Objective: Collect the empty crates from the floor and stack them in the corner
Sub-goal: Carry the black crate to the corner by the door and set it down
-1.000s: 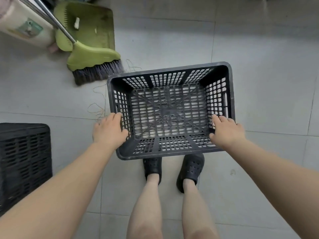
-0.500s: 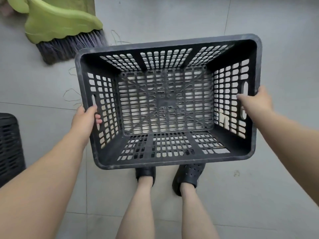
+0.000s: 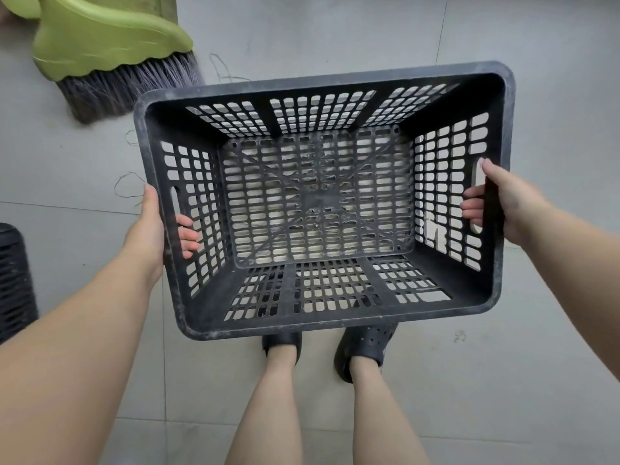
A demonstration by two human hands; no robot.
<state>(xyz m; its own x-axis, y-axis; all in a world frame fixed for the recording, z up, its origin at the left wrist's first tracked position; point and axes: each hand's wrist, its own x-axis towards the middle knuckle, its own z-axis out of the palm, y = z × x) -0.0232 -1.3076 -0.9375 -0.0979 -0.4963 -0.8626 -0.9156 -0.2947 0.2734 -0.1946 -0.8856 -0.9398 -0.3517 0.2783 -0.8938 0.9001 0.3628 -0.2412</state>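
An empty black slotted plastic crate (image 3: 322, 317) hangs in the air in front of me, above the tiled floor and my feet. My left hand (image 3: 149, 223) grips its left side, fingers curled in through the handle slot. On the opposite side my right hand (image 3: 503, 199) grips the right wall, fingertips showing inside through the handle slot. A second black crate (image 3: 13, 280) stands on the floor at the left edge, partly cut off by the frame.
A green broom (image 3: 107, 52) with dark bristles lies on the grey tiled floor (image 3: 503, 380) at top left, a few loose threads beside it. My legs and black clogs (image 3: 365, 344) are below the crate.
The crate has come up off the floor toward me and looks larger. Both hands moved from its near corners to the side handle slots and now grip them.
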